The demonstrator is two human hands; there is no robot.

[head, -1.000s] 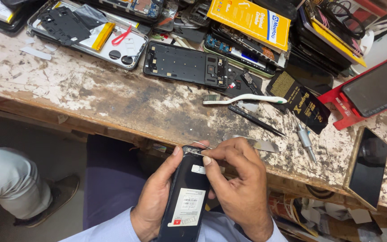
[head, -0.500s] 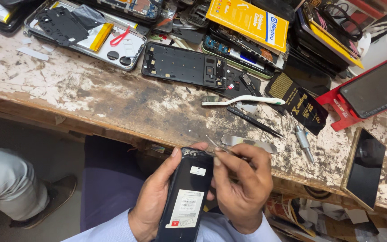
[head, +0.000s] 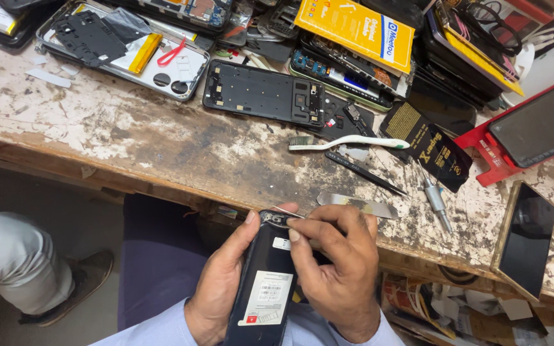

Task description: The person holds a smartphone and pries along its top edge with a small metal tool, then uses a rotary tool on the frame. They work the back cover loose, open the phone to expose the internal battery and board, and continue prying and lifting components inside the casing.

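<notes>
My left hand (head: pixel 226 275) grips an opened black phone (head: pixel 265 282) from its left side, below the workbench edge. A white label sits on the phone's battery. My right hand (head: pixel 338 263) pinches thin metal tweezers (head: pixel 285 212), their tips at the top end of the phone near the camera area. My right thumb rests on the phone's upper middle.
On the worn wooden workbench (head: pixel 161 147) lie a black phone frame (head: pixel 263 93), an opened phone with a yellow battery (head: pixel 123 48), a toothbrush (head: pixel 347 142), black tweezers (head: pixel 363 173), a flat metal pry tool (head: pixel 357 205), a screwdriver (head: pixel 436 198), a yellow box (head: pixel 354 25) and a dark screen (head: pixel 526 238). Another person's leg (head: pixel 14 263) is at the left.
My right hand has shifted slightly left and down over the phone, bringing the tweezers to its top edge. The phone stays in my left hand.
</notes>
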